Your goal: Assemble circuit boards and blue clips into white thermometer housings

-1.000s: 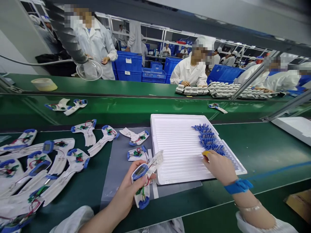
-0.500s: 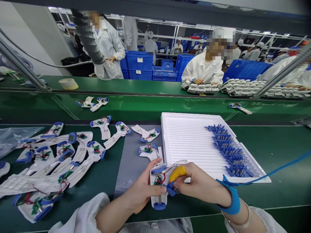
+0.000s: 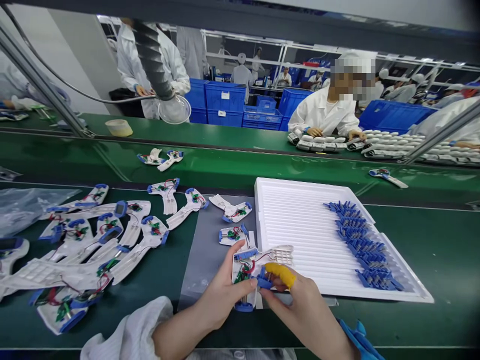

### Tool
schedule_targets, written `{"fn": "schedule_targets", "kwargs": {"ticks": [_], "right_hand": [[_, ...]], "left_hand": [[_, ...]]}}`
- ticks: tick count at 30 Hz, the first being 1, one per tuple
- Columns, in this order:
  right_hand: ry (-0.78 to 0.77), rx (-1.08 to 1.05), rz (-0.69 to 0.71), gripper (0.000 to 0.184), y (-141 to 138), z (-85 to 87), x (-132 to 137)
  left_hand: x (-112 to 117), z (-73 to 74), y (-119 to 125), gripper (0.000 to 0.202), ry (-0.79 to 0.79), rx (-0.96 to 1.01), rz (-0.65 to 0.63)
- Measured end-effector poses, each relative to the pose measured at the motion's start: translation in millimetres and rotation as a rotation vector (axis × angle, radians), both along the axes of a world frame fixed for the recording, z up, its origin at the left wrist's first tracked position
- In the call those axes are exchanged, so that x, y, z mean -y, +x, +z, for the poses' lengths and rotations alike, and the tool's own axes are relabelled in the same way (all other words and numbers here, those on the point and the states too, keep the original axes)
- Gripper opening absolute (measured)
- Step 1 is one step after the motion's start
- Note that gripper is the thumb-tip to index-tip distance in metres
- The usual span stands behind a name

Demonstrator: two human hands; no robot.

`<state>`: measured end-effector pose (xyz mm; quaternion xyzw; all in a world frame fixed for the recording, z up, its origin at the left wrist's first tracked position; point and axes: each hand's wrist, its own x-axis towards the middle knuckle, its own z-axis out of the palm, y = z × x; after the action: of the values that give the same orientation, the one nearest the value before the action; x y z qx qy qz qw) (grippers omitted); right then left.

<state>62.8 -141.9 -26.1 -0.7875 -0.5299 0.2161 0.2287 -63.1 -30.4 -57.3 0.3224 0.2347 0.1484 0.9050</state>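
Observation:
My left hand [image 3: 221, 292] is closed around a white gun-shaped half shell [image 3: 249, 270] with wires and a green board inside, held open side up over the grey mat [image 3: 204, 260]. My right hand [image 3: 300, 307], with a yellow finger cot [image 3: 281, 272] on the forefinger, pinches a small blue part [image 3: 263, 281] against the shell's side. A blue wrist strap [image 3: 358, 337] sits on my right wrist. Just beyond lies the white ribbed tray [image 3: 300, 225] with several blue parts [image 3: 360, 242] in rows on its right side.
Several more open white shells [image 3: 93, 235] lie spread over the green bench at left, beside a clear plastic bag [image 3: 22, 207]. Two shells [image 3: 159, 158] and one further shell [image 3: 386, 175] ride the conveyor. Across it, people in white coats [image 3: 326, 112] work by blue crates [image 3: 225, 102].
My right hand came back from the blue parts on the tray to the shell in my left hand, bringing one blue part. The shell was turned open side up.

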Motion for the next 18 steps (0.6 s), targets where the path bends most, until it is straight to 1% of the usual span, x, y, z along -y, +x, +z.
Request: {"fn": "schedule_targets", "kwargs": {"ticks": [3,7,10,13,15,18], "right_hand": [[0.074,0.057,0.067,0.024,0,5.5,-5],[0.099,-0.008,0.127,0.023,2,12.5,-8],[0.095,-0.026,0.129,0.021,3,11.7,-8],[0.130,-0.019,0.112,0.019,3,5.7,-5],[0.168,0.046,0.095,0.015,3,0.9,-4],[0.239,0.238,0.109,0.012,2,-5.2,-2]], "left_hand": [[0,1.9,0,0.090,0.032,-0.030,-0.001],[1,3.0,0,0.084,0.096,-0.095,0.011],[2,0.6,0,0.089,0.072,-0.076,0.019],[3,-2.6,0,0.093,0.031,-0.009,0.013],[4,-3.6,0,0.092,0.019,0.010,0.024],[6,-4.1,-1,0.094,-0.013,-0.013,0.066]]}}
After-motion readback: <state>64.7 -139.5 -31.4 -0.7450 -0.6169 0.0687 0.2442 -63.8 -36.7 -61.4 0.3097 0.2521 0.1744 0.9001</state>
